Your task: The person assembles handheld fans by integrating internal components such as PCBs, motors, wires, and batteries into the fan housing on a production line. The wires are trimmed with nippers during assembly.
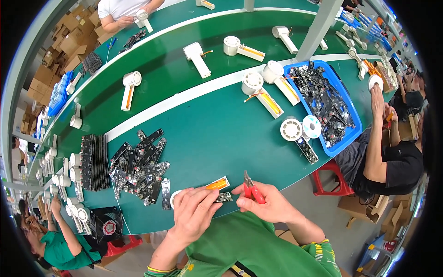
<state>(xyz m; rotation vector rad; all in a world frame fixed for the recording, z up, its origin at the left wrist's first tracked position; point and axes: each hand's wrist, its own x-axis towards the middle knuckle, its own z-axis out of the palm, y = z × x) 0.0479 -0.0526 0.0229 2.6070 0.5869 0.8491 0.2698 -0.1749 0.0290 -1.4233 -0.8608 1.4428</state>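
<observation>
My left hand (194, 213) holds a white handheld fan body with an orange battery (217, 184) and a small dark circuit board (224, 197) at its end. My right hand (267, 203) grips red-handled cutters (250, 187), their tips pointing up, just right of the board. Both hands are over the near edge of the green table (217, 138). Left of my hands lies a loose pile of black circuit boards (138, 166).
A blue tray (348, 108) full of black boards sits at the right. White fan bodies (272, 74) lie on the green belt (175, 64). Stacked boards (92, 161) and white round parts stand at the left. Other people work at the right, far side and lower left.
</observation>
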